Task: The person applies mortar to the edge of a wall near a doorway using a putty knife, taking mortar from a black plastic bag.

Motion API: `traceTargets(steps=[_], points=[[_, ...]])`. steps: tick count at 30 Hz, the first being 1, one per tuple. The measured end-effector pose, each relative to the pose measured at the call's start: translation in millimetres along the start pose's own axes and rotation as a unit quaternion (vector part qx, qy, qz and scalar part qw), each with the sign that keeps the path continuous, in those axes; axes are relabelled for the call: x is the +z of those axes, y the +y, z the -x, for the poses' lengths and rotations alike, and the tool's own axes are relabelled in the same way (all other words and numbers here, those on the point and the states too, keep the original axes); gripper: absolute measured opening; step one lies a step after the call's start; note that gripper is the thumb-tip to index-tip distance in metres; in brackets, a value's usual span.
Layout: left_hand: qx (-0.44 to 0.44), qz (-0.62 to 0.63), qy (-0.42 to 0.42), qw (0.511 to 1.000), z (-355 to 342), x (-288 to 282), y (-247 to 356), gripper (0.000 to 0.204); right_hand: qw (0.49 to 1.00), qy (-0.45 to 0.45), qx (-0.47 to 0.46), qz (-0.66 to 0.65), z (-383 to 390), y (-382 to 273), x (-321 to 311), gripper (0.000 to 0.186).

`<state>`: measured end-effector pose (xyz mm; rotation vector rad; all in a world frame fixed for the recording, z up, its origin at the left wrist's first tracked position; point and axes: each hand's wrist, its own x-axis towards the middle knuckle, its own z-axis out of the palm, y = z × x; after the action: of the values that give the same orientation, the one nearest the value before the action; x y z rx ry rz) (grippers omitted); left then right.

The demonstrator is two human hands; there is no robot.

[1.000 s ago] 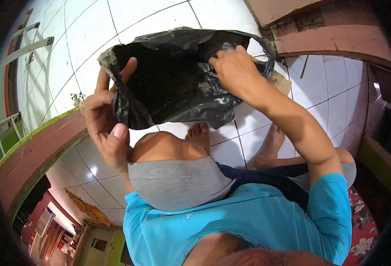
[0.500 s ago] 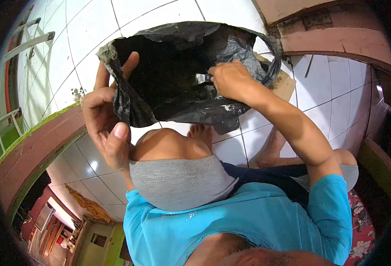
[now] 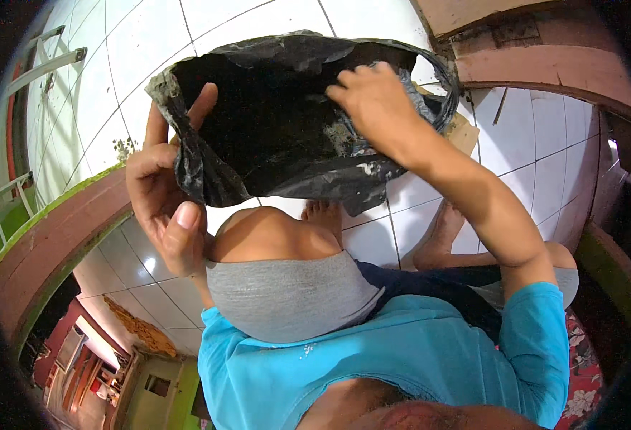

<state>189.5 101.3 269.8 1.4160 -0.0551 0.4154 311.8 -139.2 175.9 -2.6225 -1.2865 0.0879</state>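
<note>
A black plastic bag [image 3: 280, 168], crumpled and smudged with pale grey dirt, hangs wide-mouthed in front of my knees. At its left side my left hand [image 3: 161, 186] has hold of the rim, two fingers inside the mouth and the thumb outside. My right hand [image 3: 373, 100] is over the right part of the mouth, back of the hand up, fingers curled. Whatever those fingers hold, if anything, is hidden beneath the hand. The bag's deep inside is too dark to make out.
White floor tiles [image 3: 258, 25] lie beyond the bag, and a piece of brown cardboard [image 3: 463, 136] sticks out at its right. A pink ledge [image 3: 537, 72] stands at the far right, another pink ledge with a green edge [image 3: 65, 236] at the left. A metal ladder-like frame [image 3: 47, 75] is far left.
My right hand has lifted up and away inside the bag's right side. The small dark-and-white thing at its fingertips no longer shows. My left hand has shifted slightly left with the rim.
</note>
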Motion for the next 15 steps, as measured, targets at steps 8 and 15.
traceTargets(steps=[8,15], points=[[0.005,0.002,-0.020,1.000,-1.9,-2.7,-3.1,0.050,0.998,-0.045,0.024,-0.023,11.4,-4.7,1.6,0.034],[0.015,0.016,-0.044,0.999,-6.0,-6.5,-4.7,0.049,0.992,-0.101,0.041,-0.066,1.8,-19.6,14.5,0.027]])
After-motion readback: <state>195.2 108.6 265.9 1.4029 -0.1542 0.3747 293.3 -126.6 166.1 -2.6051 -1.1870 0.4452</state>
